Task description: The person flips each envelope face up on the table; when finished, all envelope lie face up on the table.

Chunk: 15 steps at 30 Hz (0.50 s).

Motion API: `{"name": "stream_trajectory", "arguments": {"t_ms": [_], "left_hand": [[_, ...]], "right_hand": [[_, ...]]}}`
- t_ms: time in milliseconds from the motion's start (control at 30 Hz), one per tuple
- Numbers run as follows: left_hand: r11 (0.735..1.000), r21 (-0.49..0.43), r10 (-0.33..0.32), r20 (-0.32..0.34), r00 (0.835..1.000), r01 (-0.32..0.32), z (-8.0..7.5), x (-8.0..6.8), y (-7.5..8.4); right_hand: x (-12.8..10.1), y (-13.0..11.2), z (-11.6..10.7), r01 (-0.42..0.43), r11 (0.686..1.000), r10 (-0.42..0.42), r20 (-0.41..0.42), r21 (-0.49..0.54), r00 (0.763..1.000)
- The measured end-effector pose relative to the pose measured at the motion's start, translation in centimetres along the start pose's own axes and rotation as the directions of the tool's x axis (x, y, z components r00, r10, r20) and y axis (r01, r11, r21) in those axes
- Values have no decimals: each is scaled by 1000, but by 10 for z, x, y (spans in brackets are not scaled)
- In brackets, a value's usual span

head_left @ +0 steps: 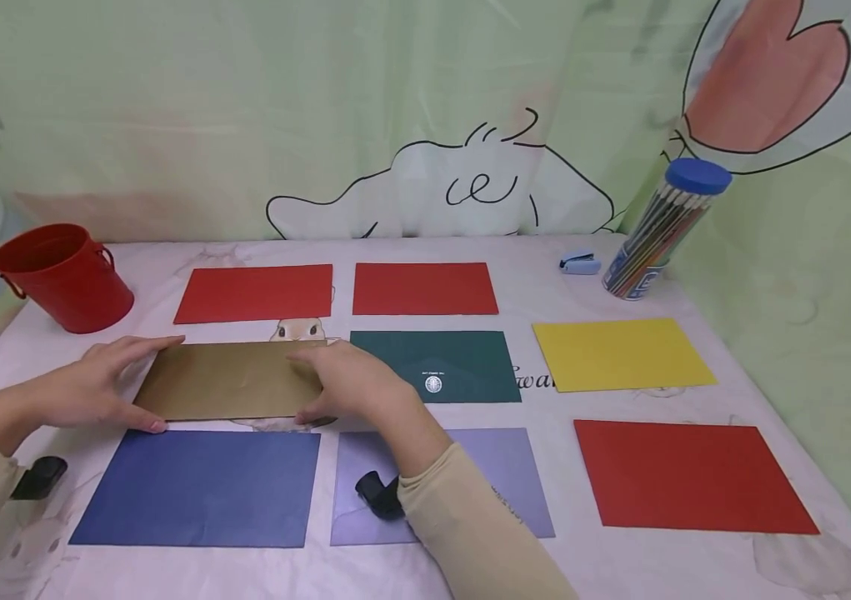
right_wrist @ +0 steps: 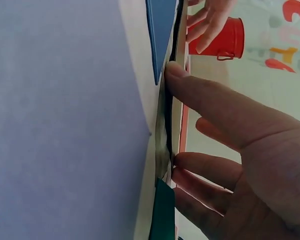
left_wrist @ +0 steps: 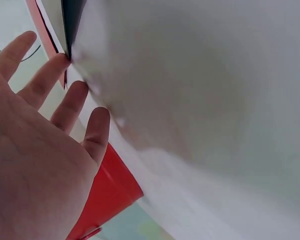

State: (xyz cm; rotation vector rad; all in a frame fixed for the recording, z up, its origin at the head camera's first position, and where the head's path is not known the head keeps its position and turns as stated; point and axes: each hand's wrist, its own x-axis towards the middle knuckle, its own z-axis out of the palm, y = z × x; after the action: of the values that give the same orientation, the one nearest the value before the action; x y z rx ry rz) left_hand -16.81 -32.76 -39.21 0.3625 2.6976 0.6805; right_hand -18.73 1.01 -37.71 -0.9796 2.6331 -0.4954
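A flat gold sheet [head_left: 233,379] lies between my two hands, left of centre. My left hand [head_left: 98,383] is at its left end with fingers spread, thumb by the near corner and index finger by the far corner. In the left wrist view the fingers [left_wrist: 55,80] are straight. My right hand [head_left: 353,383] holds the right end, thumb at the near edge and index finger on top. A dark gap shows under the sheet's edge in the right wrist view, beside the thumb [right_wrist: 205,95]. Nearest the hands are a blue sheet [head_left: 200,492] and a green sheet [head_left: 463,358].
Two red sheets [head_left: 260,293] lie behind. A lilac sheet [head_left: 515,475] sits under my right forearm; yellow [head_left: 623,354] and red [head_left: 688,475] sheets are at right. A red bucket [head_left: 65,283] stands back left, a stapler [head_left: 580,263] and pencil jar [head_left: 658,237] back right.
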Motion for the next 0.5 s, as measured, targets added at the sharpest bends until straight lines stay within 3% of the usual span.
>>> {"name": "stream_trajectory", "arguments": {"t_ms": [233, 433, 500], "left_hand": [[997, -71, 10, 34, 999, -8, -9, -6, -4], [988, -147, 34, -44, 998, -40, -13, -12, -16], [988, -155, -13, -82, 997, 0, -14, -13, -18]], "right_hand": [[-2, 1, -2, 0, 997, 0, 4, 78, 1000], [-7, -1, -10, -11, 984, 11, 5, 179, 1000], [-7, -3, -12, -27, 976, 34, -31, 214, 999]]}}
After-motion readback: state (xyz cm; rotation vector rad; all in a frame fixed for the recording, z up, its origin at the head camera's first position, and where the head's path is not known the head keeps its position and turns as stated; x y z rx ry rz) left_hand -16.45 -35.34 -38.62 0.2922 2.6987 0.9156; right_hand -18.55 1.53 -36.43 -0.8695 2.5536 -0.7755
